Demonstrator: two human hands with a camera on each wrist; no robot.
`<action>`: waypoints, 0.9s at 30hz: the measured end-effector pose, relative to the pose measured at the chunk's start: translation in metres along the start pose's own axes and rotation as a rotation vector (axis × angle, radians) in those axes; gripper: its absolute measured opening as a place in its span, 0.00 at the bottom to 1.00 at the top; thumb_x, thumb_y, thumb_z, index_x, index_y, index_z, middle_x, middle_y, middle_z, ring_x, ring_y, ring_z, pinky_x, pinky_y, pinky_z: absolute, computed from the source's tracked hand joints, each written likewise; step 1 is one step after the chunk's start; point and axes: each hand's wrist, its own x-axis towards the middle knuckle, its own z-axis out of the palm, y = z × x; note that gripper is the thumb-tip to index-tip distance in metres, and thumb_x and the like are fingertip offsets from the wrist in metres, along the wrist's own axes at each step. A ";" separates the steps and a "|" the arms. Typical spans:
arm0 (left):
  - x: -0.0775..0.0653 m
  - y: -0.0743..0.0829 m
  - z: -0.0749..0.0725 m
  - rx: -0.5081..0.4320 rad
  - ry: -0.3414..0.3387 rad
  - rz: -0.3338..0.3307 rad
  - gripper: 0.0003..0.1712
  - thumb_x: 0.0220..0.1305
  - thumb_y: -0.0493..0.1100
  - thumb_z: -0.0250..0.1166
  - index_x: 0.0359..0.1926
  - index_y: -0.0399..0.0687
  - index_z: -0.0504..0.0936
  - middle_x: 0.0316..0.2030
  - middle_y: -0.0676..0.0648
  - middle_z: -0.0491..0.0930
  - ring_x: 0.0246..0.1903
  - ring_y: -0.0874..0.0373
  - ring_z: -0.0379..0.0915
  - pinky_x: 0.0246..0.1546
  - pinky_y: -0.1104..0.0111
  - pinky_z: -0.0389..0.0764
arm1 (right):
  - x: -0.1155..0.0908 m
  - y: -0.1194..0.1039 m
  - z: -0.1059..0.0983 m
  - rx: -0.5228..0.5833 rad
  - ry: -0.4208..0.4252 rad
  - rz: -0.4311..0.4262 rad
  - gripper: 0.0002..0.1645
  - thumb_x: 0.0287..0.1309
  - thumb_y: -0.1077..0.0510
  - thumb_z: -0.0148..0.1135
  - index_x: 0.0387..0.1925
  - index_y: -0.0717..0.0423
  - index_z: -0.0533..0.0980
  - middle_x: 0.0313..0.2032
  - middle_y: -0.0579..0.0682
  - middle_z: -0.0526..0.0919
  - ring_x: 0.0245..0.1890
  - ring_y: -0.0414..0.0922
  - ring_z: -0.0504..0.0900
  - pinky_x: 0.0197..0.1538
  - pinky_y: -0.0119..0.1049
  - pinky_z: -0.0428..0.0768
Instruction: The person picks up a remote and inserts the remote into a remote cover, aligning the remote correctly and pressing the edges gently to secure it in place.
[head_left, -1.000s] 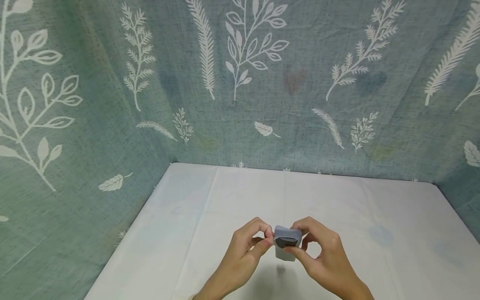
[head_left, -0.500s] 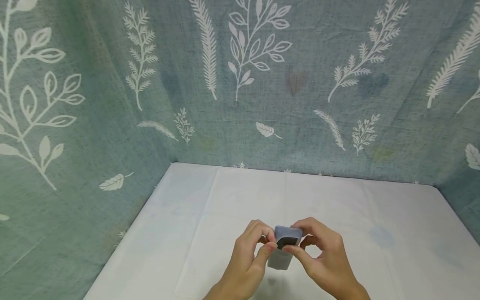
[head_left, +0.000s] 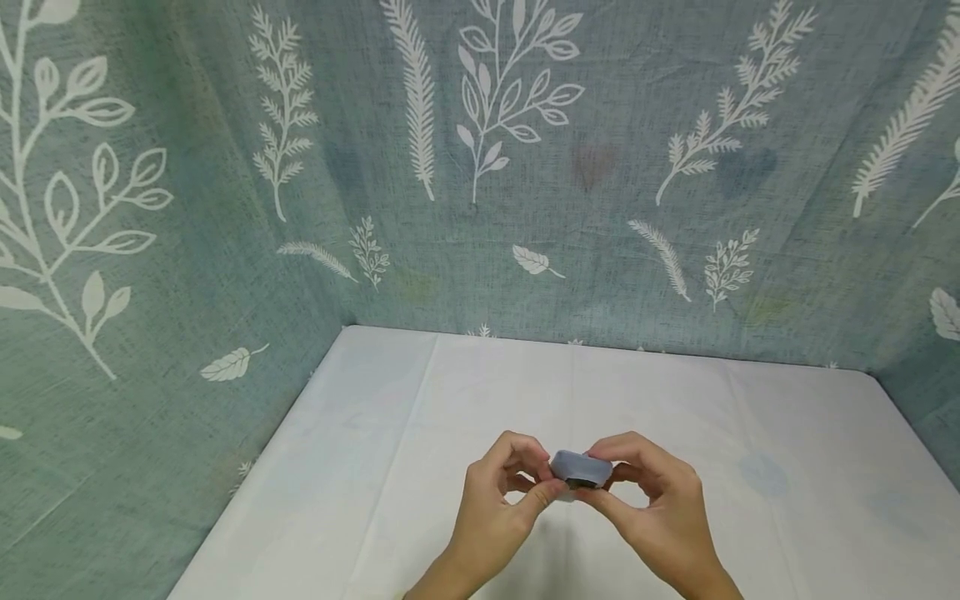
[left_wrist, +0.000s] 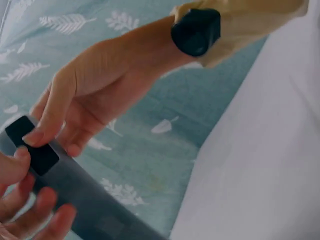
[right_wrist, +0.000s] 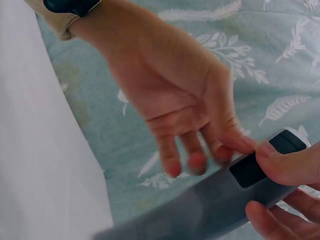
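A long grey-blue handheld device with rounded edges is held up over the table between both hands, its end toward the head camera. Near that end sits a black rectangular panel. My left hand pinches the device's left side, thumb at the panel; its other fingers hang loosely below, as the right wrist view shows. From the opposite side my right hand grips it between thumb and fingers. Both thumbs lie close together over the panel in the left wrist view. The exact kind of device I cannot tell.
A white-covered table extends beneath the hands. Green-blue curtains with white leaf prints hang along its back and sides. Dark wristbands sit over pale sleeves on the wrists.
The device has tilted, so its lighter lower body, seen below the hands before, is now mostly foreshortened. My left thumb has moved right across the dark panel toward the right thumb.
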 end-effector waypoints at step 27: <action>0.006 -0.004 -0.001 -0.444 0.025 -0.565 0.33 0.59 0.39 0.65 0.63 0.36 0.62 0.41 0.42 0.72 0.33 0.55 0.75 0.23 0.61 0.85 | -0.016 0.009 0.001 -0.004 -0.113 -0.314 0.05 0.57 0.60 0.65 0.31 0.58 0.78 0.40 0.60 0.77 0.45 0.48 0.76 0.47 0.26 0.77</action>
